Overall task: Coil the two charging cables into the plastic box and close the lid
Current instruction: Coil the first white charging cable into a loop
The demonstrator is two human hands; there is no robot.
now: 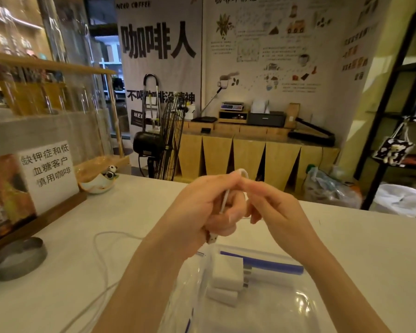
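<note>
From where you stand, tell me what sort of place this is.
Most likely a coffee shop: a large banner reading "Need Coffee", a wall poster of illustrated coffee-making notes, and a back counter carrying a weighing scale.

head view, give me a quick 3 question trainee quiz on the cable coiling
1. True or false: both hands grip the white cable above the table.
2. Where does the cable's loose length lie? A) left on the table B) inside the plastic box C) off the far edge
3. What white items sit in the box?

Key: 1 true: left hand and right hand hold it. 2 A. 3 two charger plugs.
</note>
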